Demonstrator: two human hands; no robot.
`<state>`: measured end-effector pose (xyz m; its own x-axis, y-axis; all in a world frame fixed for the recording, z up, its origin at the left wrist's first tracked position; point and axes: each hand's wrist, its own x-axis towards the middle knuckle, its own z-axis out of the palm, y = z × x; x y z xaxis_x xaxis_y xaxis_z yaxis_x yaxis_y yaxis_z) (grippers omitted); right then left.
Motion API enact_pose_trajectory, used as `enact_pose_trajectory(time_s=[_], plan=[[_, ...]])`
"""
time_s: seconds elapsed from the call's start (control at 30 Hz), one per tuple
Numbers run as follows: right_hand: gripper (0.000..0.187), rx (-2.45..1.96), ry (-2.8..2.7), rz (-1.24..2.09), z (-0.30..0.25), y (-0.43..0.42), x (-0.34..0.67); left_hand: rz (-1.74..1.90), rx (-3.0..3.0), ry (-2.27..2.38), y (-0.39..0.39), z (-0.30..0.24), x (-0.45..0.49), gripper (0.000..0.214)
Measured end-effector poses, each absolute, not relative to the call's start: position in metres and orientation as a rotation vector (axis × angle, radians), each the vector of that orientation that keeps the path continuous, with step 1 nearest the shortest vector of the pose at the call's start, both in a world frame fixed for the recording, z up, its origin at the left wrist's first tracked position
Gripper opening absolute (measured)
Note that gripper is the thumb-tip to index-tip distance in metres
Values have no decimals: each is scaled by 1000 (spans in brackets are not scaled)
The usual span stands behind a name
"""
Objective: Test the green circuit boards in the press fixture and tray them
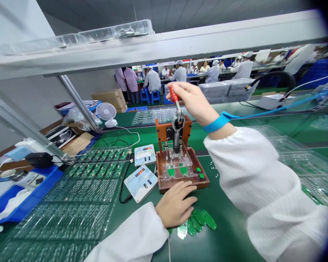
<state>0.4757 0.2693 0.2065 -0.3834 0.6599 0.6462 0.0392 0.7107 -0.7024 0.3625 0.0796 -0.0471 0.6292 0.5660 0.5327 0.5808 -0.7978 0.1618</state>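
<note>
My right hand (192, 100) is wrapped round the red handle (173, 94) of a toggle clamp (177, 125), which stands upright on a brown test fixture (160, 182). A blue wrist strap (218, 122) circles that wrist. Two green circuit boards (183, 170) show under the fixture's clear plate. Flat, with fingers spread, my left hand (175, 205) lies at the fixture's front edge and holds nothing visible. Just beside and partly beneath it, several loose green boards (198, 220) are fanned out on the green mat.
Two white meter boxes (141, 182) with red digits sit left of the fixture. Clear trays (79, 196) with boards cover the left side; more trays (295, 153) lie right. A small fan (106, 111) stands behind. A shelf beam (164, 45) crosses overhead. People work in the background.
</note>
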Motion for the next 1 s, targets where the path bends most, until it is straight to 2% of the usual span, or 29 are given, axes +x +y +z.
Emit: enact_pose_trajectory(time_s=[0.07,0.2,0.33,0.7,0.83,1.0], plan=[[36,-394,-1820,613,206,239,482,-912,-2812,-985,79,-48,363,24],[20,-409,-1802,296,180,171,501,-892,-2802,-1001,80,-52,364,23],[29,-411,-1904,51,150,146,510,-869,-2799,-1013,81,-53,364,22],[47,-303,-1810,186,72,156,494,-937,-2806,-1025,82,-53,368,20],[58,-289,-1733,232,60,158,485,-960,-2787,-1025,84,-53,370,16],[61,-283,-1647,407,55,153,482,-915,-2794,-1010,85,-57,370,19]])
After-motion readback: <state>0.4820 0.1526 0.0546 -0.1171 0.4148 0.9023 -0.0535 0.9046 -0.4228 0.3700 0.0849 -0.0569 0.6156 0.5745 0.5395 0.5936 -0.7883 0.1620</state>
